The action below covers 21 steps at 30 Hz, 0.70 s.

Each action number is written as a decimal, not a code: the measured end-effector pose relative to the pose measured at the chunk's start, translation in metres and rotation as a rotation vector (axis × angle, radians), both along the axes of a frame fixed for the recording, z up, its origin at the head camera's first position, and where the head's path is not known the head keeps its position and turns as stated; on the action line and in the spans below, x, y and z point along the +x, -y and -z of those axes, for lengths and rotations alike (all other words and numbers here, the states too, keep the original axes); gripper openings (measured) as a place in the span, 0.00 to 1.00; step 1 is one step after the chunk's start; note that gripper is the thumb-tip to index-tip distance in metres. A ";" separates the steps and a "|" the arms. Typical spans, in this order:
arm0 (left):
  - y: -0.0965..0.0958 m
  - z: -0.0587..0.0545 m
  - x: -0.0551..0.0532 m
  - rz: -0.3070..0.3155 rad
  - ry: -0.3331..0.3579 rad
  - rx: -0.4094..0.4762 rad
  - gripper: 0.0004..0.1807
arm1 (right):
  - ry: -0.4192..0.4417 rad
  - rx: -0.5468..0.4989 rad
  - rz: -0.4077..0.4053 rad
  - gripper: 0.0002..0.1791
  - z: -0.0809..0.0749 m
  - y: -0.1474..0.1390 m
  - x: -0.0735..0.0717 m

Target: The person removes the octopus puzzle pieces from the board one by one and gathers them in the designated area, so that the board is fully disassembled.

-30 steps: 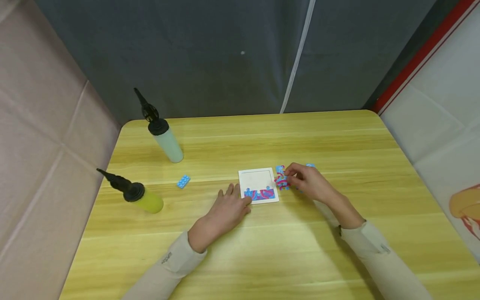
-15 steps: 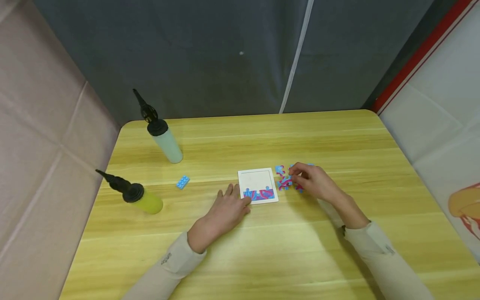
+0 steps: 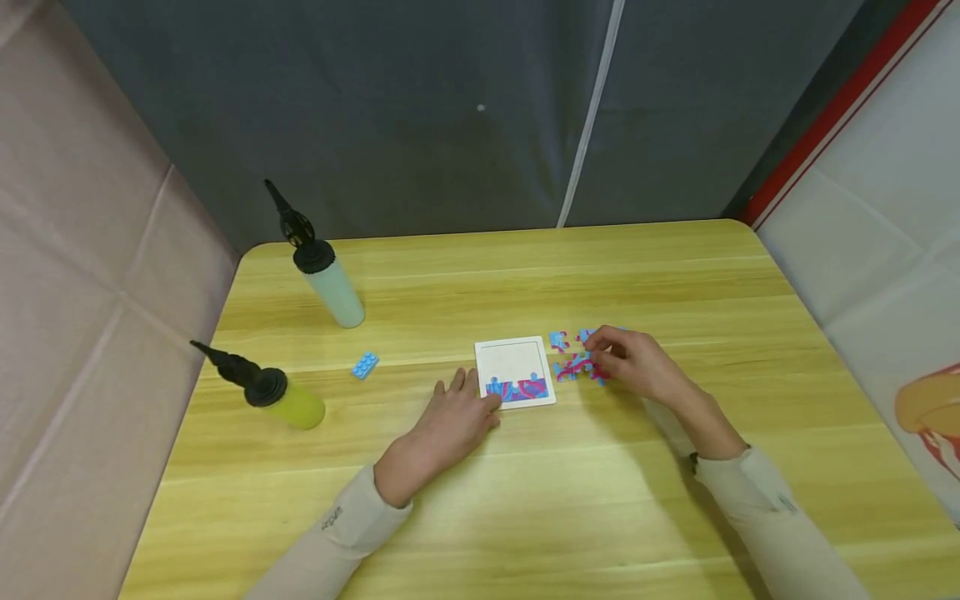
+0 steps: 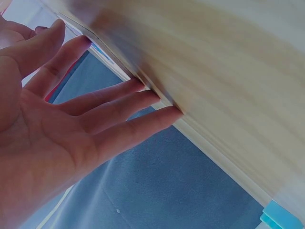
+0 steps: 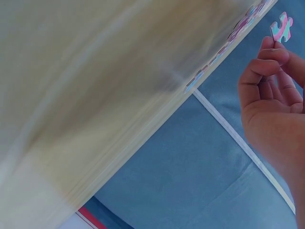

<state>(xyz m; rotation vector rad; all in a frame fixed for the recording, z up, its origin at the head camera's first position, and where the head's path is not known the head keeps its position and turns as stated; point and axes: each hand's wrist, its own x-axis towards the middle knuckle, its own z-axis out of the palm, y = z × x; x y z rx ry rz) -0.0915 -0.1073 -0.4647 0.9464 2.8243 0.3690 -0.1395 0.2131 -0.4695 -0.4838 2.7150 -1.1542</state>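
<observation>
A white puzzle tray (image 3: 508,358) lies on the table with blue, pink and purple jigsaw pieces (image 3: 517,390) along its near side. My left hand (image 3: 448,423) rests at the tray's left edge with its fingers extended, the thumb at the near left corner. In the left wrist view, the straight fingers (image 4: 128,133) touch the tray's edge and the tabletop. My right hand (image 3: 637,362) hovers over loose puzzle pieces (image 3: 573,367) to the right of the tray and partly hides them. In the right wrist view, thumb and fingertips pinch one puzzle piece (image 5: 282,27) above the table.
A blue toy brick (image 3: 365,365) lies left of the tray. Farther left stand a pale green bottle (image 3: 337,292) and a yellow bottle (image 3: 296,406), both with black tops. A grey curtain (image 3: 390,117) hangs behind the table (image 3: 480,517).
My right hand has shifted slightly to the right, uncovering more of the loose pieces. The left hand stays in place at the tray.
</observation>
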 end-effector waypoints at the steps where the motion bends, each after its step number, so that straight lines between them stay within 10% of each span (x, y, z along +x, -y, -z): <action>1: 0.000 0.000 0.000 0.001 -0.002 -0.001 0.09 | 0.000 0.003 0.002 0.07 0.000 -0.001 0.000; 21: 0.000 0.001 0.000 -0.003 0.016 0.003 0.08 | -0.026 0.062 0.034 0.06 -0.004 -0.010 0.003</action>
